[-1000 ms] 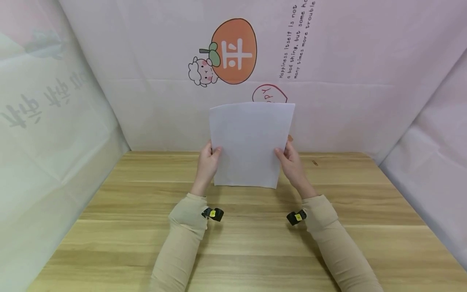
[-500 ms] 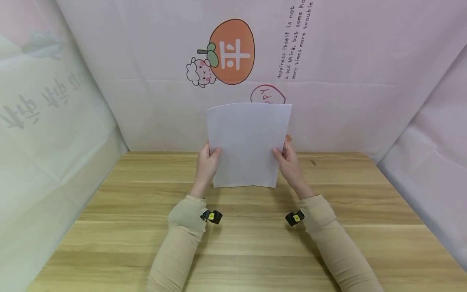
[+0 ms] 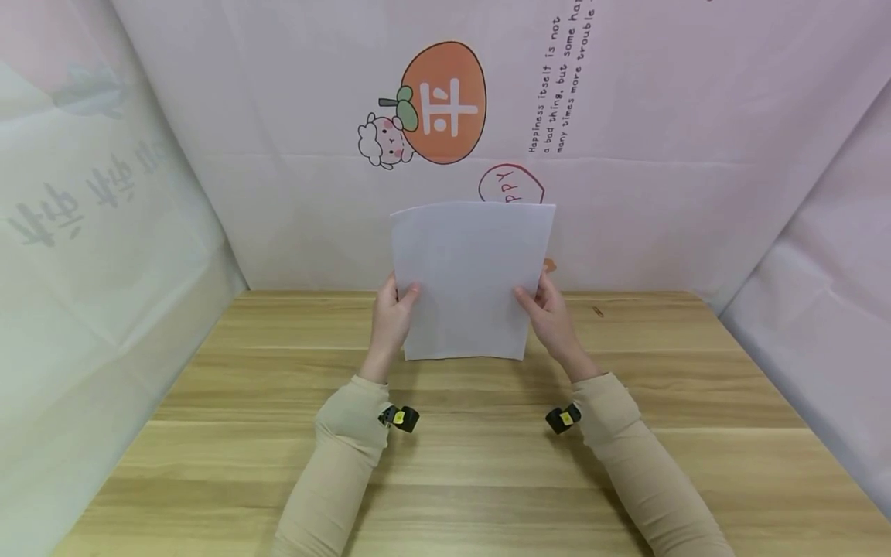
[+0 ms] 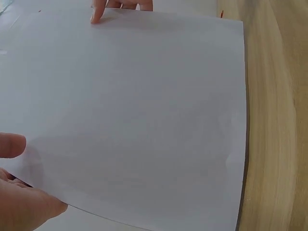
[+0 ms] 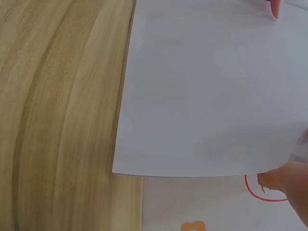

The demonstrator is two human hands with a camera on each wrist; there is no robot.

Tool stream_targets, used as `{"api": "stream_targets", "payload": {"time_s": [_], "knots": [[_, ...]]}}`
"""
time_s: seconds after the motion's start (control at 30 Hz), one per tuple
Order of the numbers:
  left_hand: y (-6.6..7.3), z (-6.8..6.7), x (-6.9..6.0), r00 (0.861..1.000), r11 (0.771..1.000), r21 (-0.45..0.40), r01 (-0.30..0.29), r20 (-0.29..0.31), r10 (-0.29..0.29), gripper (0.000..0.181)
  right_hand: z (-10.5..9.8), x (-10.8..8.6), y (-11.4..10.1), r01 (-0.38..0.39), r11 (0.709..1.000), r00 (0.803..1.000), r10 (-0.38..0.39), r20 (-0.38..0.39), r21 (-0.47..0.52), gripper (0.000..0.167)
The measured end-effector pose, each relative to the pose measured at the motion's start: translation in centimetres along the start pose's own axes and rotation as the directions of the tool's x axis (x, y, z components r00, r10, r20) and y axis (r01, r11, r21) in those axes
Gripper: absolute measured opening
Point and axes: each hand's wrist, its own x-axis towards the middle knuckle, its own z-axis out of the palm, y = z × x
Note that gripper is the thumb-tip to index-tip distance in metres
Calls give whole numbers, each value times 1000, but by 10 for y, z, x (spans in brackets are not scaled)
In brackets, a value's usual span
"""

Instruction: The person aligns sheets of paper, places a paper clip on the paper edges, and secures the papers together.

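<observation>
Two hands hold the white paper [image 3: 468, 282] over the far part of the wooden table [image 3: 452, 472]. We find the left hand [image 3: 388, 319] pinching its left edge and the right hand [image 3: 554, 319] pinching its right edge, thumbs on the near face; both grips are narrow. We judge that holding opposite sides keeps the broad, limp piece flat and steady, though its far left corner bends slightly. The edge shows some thickness, yet we cannot tell how many sheets there are, nor whether the near edge touches the table. Beyond it hangs a printed backdrop [image 3: 299, 224]. A black device [image 3: 406, 419] sits by the left sleeve [image 3: 330, 480], and a second device [image 3: 561, 419] by the right sleeve [image 3: 654, 480], presumably turned inward to watch the hands. We note a small brown mark [image 3: 598, 312] to the far right, nature unclear
</observation>
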Motion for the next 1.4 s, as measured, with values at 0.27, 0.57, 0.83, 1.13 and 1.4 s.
{"api": "stream_targets", "payload": {"time_s": [0.27, 0.57, 0.83, 1.13, 1.4], "knots": [[-4, -4, 0, 999, 999, 10, 32, 32, -32, 36, -4, 0, 7, -25, 999, 998, 26, 60, -21, 53], [-13, -13, 4, 990, 995, 74, 63, 118, -72, 40, -11, -3, 16, -13, 997, 992, 22, 128, -71, 59], [-18, -20, 1, 971, 976, 192, 101, 195, -138, 40, -15, -5, 22, -69, 982, 981, 99, 169, -177, 56], [-26, -19, 1, 964, 972, 201, 123, 210, -165, 40, -17, -7, 24, -72, 980, 966, 115, 230, -188, 54], [-29, -19, -2, 947, 954, 245, 172, 227, -229, 38, -20, -9, 30, -96, 964, 955, 159, 249, -246, 48]]}}
